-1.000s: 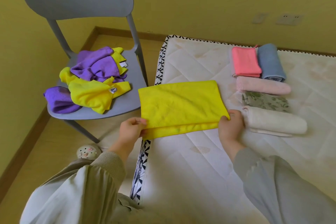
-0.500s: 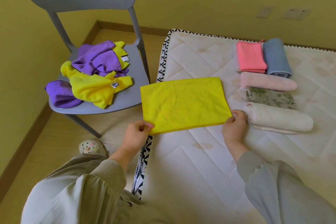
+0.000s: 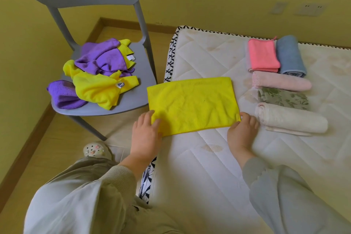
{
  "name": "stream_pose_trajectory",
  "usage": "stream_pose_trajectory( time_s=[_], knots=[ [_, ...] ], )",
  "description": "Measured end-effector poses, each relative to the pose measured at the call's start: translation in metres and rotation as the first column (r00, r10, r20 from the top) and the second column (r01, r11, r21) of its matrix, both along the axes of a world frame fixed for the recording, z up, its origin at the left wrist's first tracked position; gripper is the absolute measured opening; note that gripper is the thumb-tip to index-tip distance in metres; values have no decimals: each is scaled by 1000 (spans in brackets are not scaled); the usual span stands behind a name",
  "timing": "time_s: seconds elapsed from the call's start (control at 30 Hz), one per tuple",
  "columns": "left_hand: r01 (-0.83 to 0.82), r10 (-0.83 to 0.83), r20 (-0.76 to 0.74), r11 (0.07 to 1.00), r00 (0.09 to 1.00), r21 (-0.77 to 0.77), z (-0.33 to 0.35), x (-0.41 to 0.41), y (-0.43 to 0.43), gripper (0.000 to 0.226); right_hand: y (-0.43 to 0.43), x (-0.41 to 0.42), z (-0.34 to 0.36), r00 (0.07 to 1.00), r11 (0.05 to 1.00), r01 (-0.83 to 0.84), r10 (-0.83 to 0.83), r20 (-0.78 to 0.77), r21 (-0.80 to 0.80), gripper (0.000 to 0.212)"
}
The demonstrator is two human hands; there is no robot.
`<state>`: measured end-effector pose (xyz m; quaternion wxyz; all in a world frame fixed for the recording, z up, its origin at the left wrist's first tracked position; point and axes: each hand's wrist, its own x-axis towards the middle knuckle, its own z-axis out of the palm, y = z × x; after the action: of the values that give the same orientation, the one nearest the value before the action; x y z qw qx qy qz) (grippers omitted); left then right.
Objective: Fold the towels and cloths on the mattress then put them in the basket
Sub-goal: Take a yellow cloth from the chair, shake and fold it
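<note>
Nearest, two pale sleeves reach forward over beige trousers, and a cream clog (image 3: 96, 150) stands on the wooden floor beside the mattress (image 3: 199, 173). The left hand (image 3: 146, 135) lies flat on the near left corner of the folded yellow cloth (image 3: 191, 106), its fingers straight and spread, pressing down on the fabric. The right hand (image 3: 243, 133) sits at the near right corner with its fingertips touching the cloth's edge; whether they pinch it or only rest there cannot be told. That yellow cloth lies as a neat rectangle on the mattress's left side, its left end hanging just past the patterned border. Just beside it to the right lies a row of folded pieces: a rolled cream towel (image 3: 290, 119), then a leaf-print cloth (image 3: 283, 99), then a pale pink towel (image 3: 281, 82). Beyond these, a coral cloth (image 3: 264, 55) and a blue towel (image 3: 289, 55) lie side by side, touching. Off to the left stands a grey chair (image 3: 138, 91), its seat holding a crumpled heap of purple and yellow cloths (image 3: 98, 74). Farther back rises a yellow wall with sockets.
</note>
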<state>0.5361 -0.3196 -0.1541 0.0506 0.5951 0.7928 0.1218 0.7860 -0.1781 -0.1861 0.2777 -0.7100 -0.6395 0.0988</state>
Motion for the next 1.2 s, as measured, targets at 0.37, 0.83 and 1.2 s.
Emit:
stream_pose_trajectory(
  time_s=[0.37, 0.83, 1.2],
  knots=[
    [179, -225, -53, 877, 973, -447, 1, 14, 26, 58, -8, -49, 6, 647, 736, -557, 675, 354, -385, 66],
    [42, -41, 9, 965, 999, -258, -16, 28, 93, 60, 30, -89, 4, 682, 787, -503, 615, 397, -357, 66],
    [38, -44, -31, 984, 999, -174, -34, 24, 92, 68, 53, -111, 7, 540, 663, -653, 746, 389, -366, 65]
  ],
)
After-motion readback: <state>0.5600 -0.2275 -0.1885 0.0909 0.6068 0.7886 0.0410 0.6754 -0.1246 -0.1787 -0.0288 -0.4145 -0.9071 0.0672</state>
